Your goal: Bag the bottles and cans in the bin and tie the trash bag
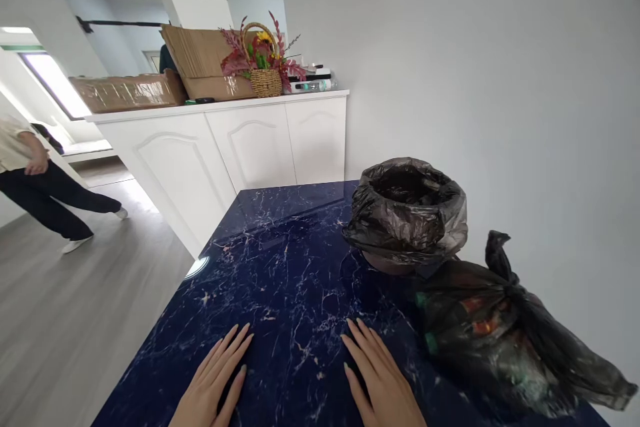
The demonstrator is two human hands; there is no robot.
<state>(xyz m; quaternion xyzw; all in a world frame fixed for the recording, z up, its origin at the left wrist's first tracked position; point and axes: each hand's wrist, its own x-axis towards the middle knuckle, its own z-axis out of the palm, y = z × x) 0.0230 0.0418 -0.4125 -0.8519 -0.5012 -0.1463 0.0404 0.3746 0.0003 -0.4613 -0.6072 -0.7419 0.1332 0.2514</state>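
My left hand (213,380) lies flat on the dark blue marbled table (280,280), fingers stretched out and holding nothing. On the same tabletop, my right hand (377,373) rests palm down with its fingers extended. To the right of it sits a knotted black garbage bag (490,333), bulging, with orange and green things showing dimly through the plastic. Behind that bag stands a bin lined with an open black garbage bag (407,213), its rim folded over the sides. Neither hand touches either bag.
A white cabinet (250,147) stands beyond the table, bearing cardboard boxes (210,67), a wicker flower basket (266,82) and a plastic bottle (317,85). At far left a person (45,180) is on the grey floor. A plain wall (475,80) runs along the right.
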